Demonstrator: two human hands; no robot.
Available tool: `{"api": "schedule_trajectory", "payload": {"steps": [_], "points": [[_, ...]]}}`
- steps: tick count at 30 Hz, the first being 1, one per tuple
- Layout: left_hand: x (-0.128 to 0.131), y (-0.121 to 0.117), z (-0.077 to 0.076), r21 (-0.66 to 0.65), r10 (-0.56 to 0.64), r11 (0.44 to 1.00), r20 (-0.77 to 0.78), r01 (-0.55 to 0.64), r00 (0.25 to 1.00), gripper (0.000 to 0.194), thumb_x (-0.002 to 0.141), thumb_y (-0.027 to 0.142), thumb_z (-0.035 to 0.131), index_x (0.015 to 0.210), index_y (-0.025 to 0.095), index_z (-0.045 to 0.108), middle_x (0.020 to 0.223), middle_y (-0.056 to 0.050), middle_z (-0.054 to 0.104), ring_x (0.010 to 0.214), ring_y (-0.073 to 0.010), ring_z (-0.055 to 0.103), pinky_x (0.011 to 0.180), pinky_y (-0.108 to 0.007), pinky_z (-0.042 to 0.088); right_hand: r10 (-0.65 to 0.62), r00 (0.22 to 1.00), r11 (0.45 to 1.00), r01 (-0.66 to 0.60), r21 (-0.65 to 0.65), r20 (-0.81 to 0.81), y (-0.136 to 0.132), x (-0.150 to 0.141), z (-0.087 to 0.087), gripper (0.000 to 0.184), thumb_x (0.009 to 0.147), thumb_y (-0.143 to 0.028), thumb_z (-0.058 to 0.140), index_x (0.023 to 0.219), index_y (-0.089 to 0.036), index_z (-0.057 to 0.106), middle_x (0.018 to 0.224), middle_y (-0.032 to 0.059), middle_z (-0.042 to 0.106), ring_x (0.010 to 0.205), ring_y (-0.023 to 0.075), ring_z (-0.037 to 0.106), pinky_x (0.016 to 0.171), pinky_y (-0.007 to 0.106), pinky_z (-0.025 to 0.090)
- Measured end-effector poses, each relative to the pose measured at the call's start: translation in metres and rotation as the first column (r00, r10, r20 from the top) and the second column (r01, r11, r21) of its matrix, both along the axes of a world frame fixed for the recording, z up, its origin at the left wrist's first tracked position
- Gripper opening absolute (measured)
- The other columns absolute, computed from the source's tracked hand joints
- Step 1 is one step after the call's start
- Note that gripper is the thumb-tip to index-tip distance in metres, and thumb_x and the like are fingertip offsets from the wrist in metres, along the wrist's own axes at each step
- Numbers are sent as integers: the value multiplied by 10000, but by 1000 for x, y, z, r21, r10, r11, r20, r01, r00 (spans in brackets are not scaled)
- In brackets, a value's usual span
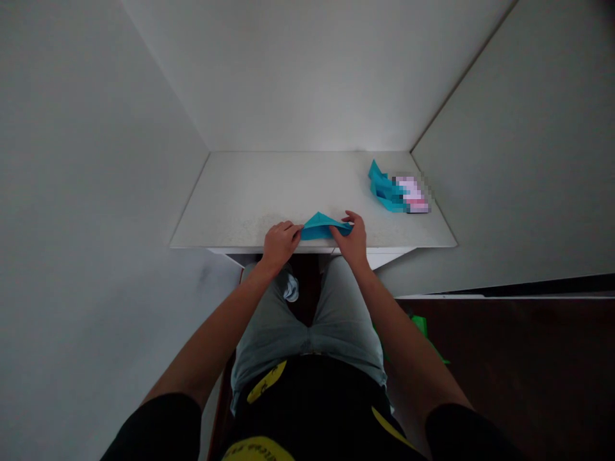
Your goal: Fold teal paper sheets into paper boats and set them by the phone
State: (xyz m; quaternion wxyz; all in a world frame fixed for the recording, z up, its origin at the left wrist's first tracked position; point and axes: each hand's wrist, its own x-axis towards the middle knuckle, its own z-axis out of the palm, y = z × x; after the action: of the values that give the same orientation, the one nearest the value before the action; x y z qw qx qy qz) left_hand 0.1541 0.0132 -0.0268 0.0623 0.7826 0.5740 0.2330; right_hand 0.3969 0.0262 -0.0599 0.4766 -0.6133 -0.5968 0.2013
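Observation:
A blue sheet of paper [317, 229], folded to a low peak at the top with a flat band along its lower edge, is held near the front edge of the white tabletop. My left hand [281, 243] pinches its left corner between thumb and fingers. At the other end, my right hand [353, 238] grips the right part, thumb on the near side and fingers curled over behind. What the paper's far side looks like is hidden.
Toward the back right of the white tabletop [250, 192] lies a folded blue paper boat shape [384, 189], touching a blurred pink-and-white object [414, 193]. Walls enclose the table at the left, back and right. Something green [420, 325] is on the dark floor.

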Motion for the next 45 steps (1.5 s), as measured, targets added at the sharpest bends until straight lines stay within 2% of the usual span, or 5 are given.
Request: {"api": "schedule_trajectory", "payload": {"steps": [4,13,24,34,45], "points": [[11,-5,0,26,66,997,249,-75,966,214,1037,193,652,1163,222,822,1039,-81,789,988,-232,738,962,-363,575,-95,972,995,92,-23,-215,7,-10,-4,851,876,-431,688,1617,-218,326,1331,162,657,984,254,706,864,406,609],[42,-12,-4,-152,251,968,616,-200,747,106,1014,245,667,1045,208,762,991,-45,814,887,-195,767,874,-338,614,-46,995,998,43,-37,-89,18,-23,-3,408,972,-605,575,1112,-227,646,952,92,721,831,245,648,780,389,580],[31,-17,-9,-164,279,959,435,-229,856,61,957,235,690,980,236,634,835,-11,754,796,-208,741,776,-324,542,-13,997,998,8,-67,-81,37,-30,8,465,863,-355,571,1288,-209,686,1147,124,782,987,303,705,966,457,566],[27,27,9,-279,234,946,244,-163,941,409,1039,449,675,1401,261,646,770,-22,736,750,-275,736,709,-346,505,186,979,981,-181,-74,80,36,-31,2,429,848,-328,649,1250,-193,713,1103,127,721,1018,314,663,957,467,574],[-9,34,-12,-62,99,995,359,-82,928,299,965,157,633,1208,225,794,1211,-94,691,953,-189,718,945,-338,612,342,922,940,-337,-56,179,31,-16,3,553,877,-134,551,1367,-234,786,1298,141,636,1094,268,656,1047,462,565]]}}
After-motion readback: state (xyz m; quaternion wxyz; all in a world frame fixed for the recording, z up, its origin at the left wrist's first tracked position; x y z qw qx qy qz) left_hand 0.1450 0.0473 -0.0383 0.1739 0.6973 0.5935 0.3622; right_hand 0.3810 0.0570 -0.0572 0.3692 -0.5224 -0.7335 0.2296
